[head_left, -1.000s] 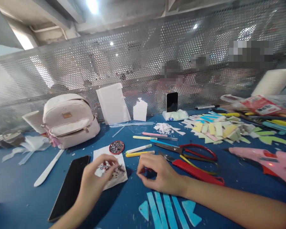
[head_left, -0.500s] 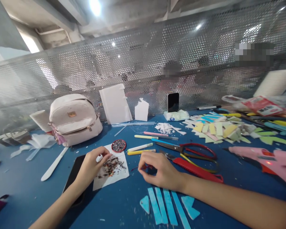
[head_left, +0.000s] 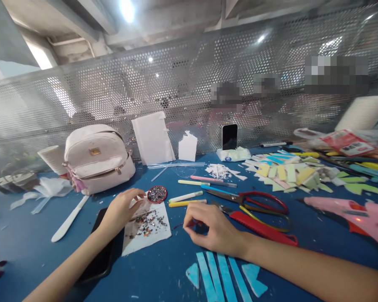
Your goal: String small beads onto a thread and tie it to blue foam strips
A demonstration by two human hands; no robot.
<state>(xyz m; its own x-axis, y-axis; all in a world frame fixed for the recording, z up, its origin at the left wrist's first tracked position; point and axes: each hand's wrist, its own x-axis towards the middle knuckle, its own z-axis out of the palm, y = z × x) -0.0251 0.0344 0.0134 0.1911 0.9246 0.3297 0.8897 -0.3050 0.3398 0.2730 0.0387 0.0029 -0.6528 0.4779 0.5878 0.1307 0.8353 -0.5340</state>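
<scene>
My left hand (head_left: 124, 209) hovers over a white sheet of paper (head_left: 164, 236), its thumb and bent fingers a little apart. Loose beads and sequins (head_left: 149, 222), dark, silvery and orange, lie scattered on that sheet. At its far edge sits a round red-rimmed dish (head_left: 157, 194) full of similar bits. My right hand (head_left: 212, 226) rests on the blue table to the right of the paper, thumb and forefinger pinched together. A thin dark red strand (head_left: 178, 226) pokes out at these fingertips; the rest of it is mostly hidden by the hand.
Several markers (head_left: 187, 203), scissors (head_left: 271, 203) and a red-handled cutter (head_left: 261, 226) lie beyond my right hand. Blue strips (head_left: 225, 277) are in front of it. A pink glue gun (head_left: 343, 207) is at right, a dark phone (head_left: 97, 256) under my left forearm, a backpack (head_left: 97, 159) behind.
My left hand has shifted slightly left and up, and its thumb and fingers have parted. The beads look more spread out on the paper. My right hand stays nearly still, pinched.
</scene>
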